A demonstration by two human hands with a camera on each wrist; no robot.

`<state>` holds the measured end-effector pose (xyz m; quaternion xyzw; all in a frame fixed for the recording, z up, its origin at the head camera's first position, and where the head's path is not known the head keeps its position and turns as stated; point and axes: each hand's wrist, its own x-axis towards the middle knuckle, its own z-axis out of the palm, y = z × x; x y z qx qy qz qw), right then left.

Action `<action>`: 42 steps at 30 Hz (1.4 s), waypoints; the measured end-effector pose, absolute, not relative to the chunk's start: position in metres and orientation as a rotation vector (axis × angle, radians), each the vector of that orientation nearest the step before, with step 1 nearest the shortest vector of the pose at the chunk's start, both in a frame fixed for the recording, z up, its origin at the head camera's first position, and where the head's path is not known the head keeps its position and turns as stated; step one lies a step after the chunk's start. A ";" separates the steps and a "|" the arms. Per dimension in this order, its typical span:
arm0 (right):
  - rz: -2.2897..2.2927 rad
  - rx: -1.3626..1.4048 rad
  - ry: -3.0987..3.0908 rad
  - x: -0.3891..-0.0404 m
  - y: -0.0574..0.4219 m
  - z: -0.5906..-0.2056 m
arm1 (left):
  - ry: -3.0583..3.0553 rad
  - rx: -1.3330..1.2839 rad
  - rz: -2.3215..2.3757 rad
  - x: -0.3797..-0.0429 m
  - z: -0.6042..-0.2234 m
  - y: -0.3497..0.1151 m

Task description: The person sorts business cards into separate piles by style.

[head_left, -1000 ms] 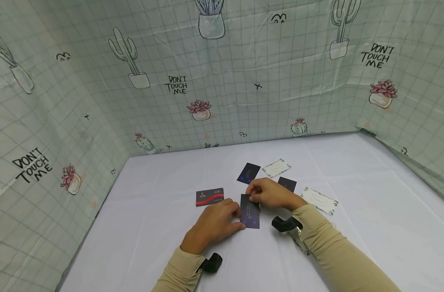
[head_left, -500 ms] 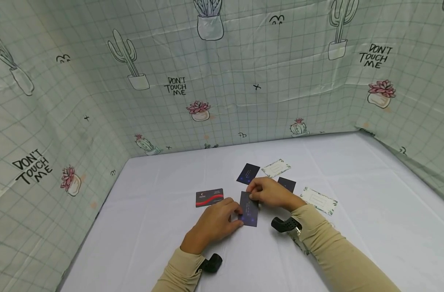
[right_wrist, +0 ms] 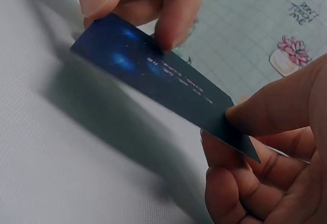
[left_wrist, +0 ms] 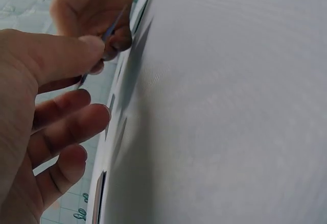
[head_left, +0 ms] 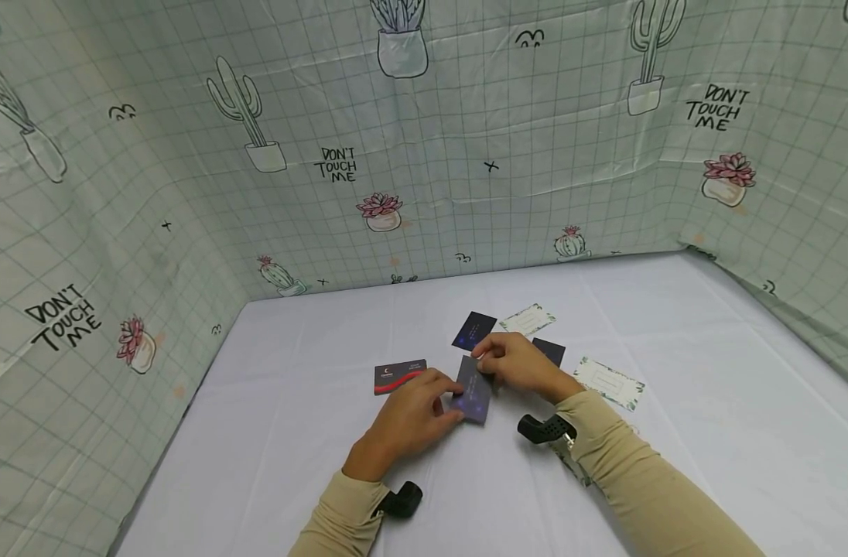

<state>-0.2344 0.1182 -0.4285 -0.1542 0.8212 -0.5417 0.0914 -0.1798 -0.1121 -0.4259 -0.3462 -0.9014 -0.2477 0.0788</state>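
Observation:
A dark blue business card (head_left: 473, 391) with pale print and glowing blue spots is held off the white table between both hands, slightly tilted. My right hand (head_left: 521, 363) pinches its far end between thumb (right_wrist: 276, 106) and fingers. At the near end, my left hand (head_left: 412, 418) grips the card's left edge with thumb (left_wrist: 71, 55) and index finger, its other fingers loosely bent. The left wrist view catches the card (left_wrist: 109, 30) nearly edge-on. Left of the hands lies a black card with a red wave (head_left: 400, 376), partly behind the left hand.
Beyond the hands are a dark card (head_left: 474, 329) and a white leaf-bordered card (head_left: 528, 319). Another dark card (head_left: 549, 351) and leaf-bordered card (head_left: 609, 382) lie to the right. A further patterned card (head_left: 570, 463) is mostly under the right sleeve. Printed cloth (head_left: 438, 178) walls the white table (head_left: 285, 433).
The blue business card has risen from the table and turned slightly, its near end swinging left and away from me. Both hands have shifted a little with it. The other cards stay put.

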 end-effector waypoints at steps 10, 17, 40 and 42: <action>-1.641 -0.431 2.493 -0.233 0.116 -0.428 | -2.672 -0.999 -0.739 -0.179 -0.425 -0.110; -1.714 -0.335 2.511 -0.229 0.114 -0.424 | -2.602 -0.949 -0.648 -0.182 -0.428 -0.111; -1.892 -0.183 2.428 -0.222 0.105 -0.426 | -2.481 -0.885 -0.605 -0.181 -0.433 -0.110; -1.895 -0.186 2.423 -0.221 0.106 -0.427 | -2.481 -0.895 -0.615 -0.181 -0.433 -0.111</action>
